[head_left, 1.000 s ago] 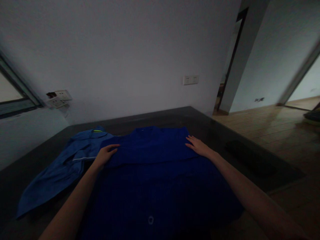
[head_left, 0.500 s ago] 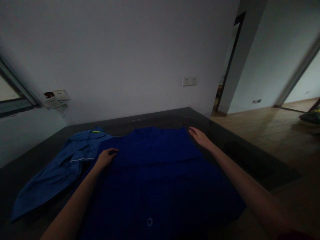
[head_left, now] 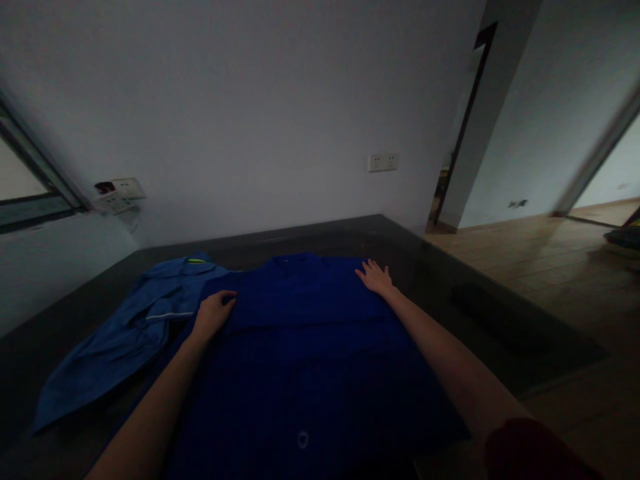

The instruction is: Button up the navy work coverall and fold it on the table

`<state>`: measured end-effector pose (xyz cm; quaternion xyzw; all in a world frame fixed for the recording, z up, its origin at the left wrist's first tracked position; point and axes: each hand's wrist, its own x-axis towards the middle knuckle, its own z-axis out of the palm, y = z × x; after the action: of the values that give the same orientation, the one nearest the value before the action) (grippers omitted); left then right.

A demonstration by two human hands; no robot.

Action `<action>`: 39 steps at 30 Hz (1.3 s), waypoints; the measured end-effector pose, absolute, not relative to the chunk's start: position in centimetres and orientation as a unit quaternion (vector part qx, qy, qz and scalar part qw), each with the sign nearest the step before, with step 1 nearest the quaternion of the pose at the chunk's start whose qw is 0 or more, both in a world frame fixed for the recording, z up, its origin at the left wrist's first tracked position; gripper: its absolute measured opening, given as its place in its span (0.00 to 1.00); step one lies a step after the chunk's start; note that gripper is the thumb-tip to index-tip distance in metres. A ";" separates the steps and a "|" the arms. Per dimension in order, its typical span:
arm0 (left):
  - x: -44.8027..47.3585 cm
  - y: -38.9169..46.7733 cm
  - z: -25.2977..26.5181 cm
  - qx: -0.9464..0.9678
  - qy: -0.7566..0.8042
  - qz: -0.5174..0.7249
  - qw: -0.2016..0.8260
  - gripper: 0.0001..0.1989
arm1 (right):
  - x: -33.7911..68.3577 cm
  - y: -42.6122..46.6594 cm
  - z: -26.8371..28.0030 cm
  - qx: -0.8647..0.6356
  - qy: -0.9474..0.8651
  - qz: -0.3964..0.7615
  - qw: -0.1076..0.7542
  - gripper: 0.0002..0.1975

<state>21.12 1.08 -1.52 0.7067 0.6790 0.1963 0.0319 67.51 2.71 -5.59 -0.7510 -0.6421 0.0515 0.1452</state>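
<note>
A dark blue shirt-like garment [head_left: 300, 347] lies spread on the dark table, its collar toward the wall and a pale ring-shaped mark low on its front. My left hand [head_left: 214, 313] rests on its left edge with fingers bent and a gap between thumb and forefinger; nothing shows in it. On the upper right shoulder, my right hand [head_left: 376, 277] lies flat with its fingers spread. The garment's lower part is too dark to make out well.
A lighter blue jacket [head_left: 115, 333] with a white stripe and a yellow-green patch at its collar lies at the left. A dark long object [head_left: 500, 320] lies on the table [head_left: 420, 267] at the right. Wall sockets [head_left: 383, 162] are behind.
My right hand has moved left from beside the garment's right shoulder onto it, and its fingers have spread. The right side of the cloth has drawn in slightly. My left hand stays at the left edge.
</note>
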 end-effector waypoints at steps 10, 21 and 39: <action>20.8 1.1 -2.3 0.716 0.678 0.162 0.038 0.16 | 67.8 2.6 -5.8 -0.762 -0.636 0.046 0.115 0.36; 18.7 1.4 -2.8 0.702 0.699 0.124 -0.045 0.20 | 72.0 2.8 -0.6 -0.733 -0.564 -0.066 0.376 0.22; 19.2 2.4 -4.4 0.700 0.711 0.065 0.008 0.26 | 68.7 -2.1 -5.5 -0.730 -0.677 -0.024 0.095 0.26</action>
<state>19.23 2.38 -4.43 0.6998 0.7113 0.0655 0.0078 68.66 -2.10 -5.52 -0.7299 -0.6766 -0.0245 0.0946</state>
